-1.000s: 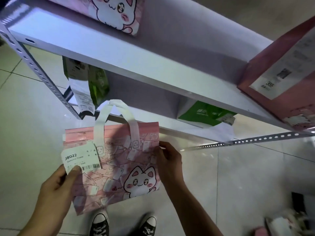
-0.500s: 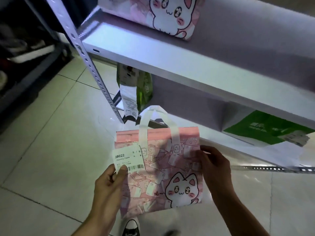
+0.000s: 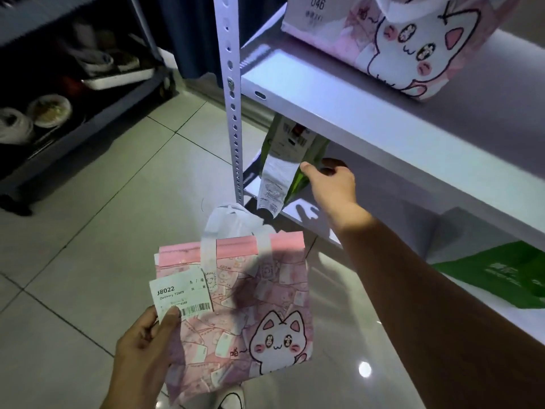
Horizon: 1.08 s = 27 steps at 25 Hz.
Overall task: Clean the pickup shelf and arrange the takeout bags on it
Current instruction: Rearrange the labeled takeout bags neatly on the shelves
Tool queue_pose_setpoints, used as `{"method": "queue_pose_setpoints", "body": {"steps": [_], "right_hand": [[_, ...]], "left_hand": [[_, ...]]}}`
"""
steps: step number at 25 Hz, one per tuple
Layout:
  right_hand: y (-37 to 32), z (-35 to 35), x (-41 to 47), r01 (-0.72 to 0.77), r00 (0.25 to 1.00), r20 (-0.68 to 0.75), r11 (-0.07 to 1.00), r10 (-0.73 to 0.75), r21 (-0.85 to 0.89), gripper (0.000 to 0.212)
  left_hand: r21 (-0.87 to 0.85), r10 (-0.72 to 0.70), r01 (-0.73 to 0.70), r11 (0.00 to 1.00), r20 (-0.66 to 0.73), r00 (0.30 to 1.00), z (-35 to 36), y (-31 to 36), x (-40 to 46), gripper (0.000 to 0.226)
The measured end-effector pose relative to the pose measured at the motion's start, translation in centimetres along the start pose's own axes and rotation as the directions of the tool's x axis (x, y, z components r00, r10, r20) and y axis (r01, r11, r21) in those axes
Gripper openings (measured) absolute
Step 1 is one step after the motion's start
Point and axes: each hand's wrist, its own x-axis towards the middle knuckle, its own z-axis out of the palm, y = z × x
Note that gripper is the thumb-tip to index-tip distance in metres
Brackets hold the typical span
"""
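- Two hands are busy with takeout bags by a white metal shelf (image 3: 339,113).
- The left hand (image 3: 141,349) pinches the pink cat bag (image 3: 250,305) at its left edge, thumb on the white label (image 3: 180,293), and holds it up over the tiled floor (image 3: 88,246).
- The right hand (image 3: 333,184) reaches under the shelf board, and its thumb and fingers hold the side of a green bag (image 3: 295,154) standing on the lower board.
- A long receipt (image 3: 274,184) hangs down from that green bag.
- Another pink cat bag (image 3: 407,45) sits on the upper board.
- One more green bag (image 3: 501,273) lies farther right, lower down.
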Motion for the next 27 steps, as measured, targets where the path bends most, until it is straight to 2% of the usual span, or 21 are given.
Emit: {"method": "queue_pose_setpoints", "body": {"steps": [2, 3, 6, 9, 10, 12, 14, 16, 22, 27], "right_hand": [[-0.5, 1.3, 1.5, -0.112, 0.993, -0.044, 0.993, 0.111, -0.020, 0.053], [-0.5, 1.8, 2.1, -0.145, 0.988, -0.065, 0.989, 0.142, -0.041, 0.057], [-0.6, 3.2, 3.4, -0.165, 0.984, -0.086, 0.982, 0.157, -0.091, 0.049], [0.1, 3.7, 3.8, -0.149, 0.975, -0.182, 0.981, 0.126, -0.121, 0.041], [0.4, 3.7, 3.6, -0.108, 0.976, -0.203, 0.987, 0.082, -0.120, 0.033], [1.6, 3.0, 2.1, 0.096, 0.975, -0.188, 0.990, -0.115, -0.106, 0.013], [3.0, 1.7, -0.6, 0.339, 0.928, -0.127, 0.935, -0.350, -0.099, 0.027], [4.7, 0.0, -2.8, 0.481, 0.869, -0.067, 0.868, -0.491, -0.123, 0.029], [7.7, -4.2, -7.1, 0.530, 0.835, 0.087, 0.752, -0.543, -0.392, 0.019], [8.2, -9.0, -11.5, 0.574, 0.816, 0.207, 0.709, -0.540, -0.410, 0.018]], "left_hand": [[0.037, -0.011, 0.013, 0.999, -0.043, 0.999, -0.8, 0.0, 0.5, 0.015], [0.050, -0.010, 0.013, 0.999, -0.055, 0.998, -1.1, 0.0, 0.7, 0.013], [0.075, -0.017, 0.022, 0.997, -0.077, 0.997, -1.7, 0.2, 1.3, 0.012], [0.108, -0.033, 0.043, 0.993, -0.093, 0.995, -1.9, 0.2, 1.9, 0.011], [0.117, -0.039, 0.051, 0.992, -0.100, 0.994, -1.9, 0.2, 2.0, 0.011], [0.148, -0.049, 0.064, 0.987, -0.104, 0.993, -2.1, -0.1, 1.9, 0.011], [0.157, -0.045, 0.059, 0.986, -0.093, 0.995, -2.3, -0.4, 1.6, 0.011], [0.159, -0.051, 0.063, 0.985, -0.080, 0.995, -2.3, -0.7, 1.1, 0.011], [0.170, -0.039, 0.053, 0.984, -0.088, 0.995, -2.3, -1.0, -0.8, 0.013], [0.224, 0.012, -0.001, 0.975, -0.047, 0.999, -1.5, -0.6, -3.2, 0.016]]}}
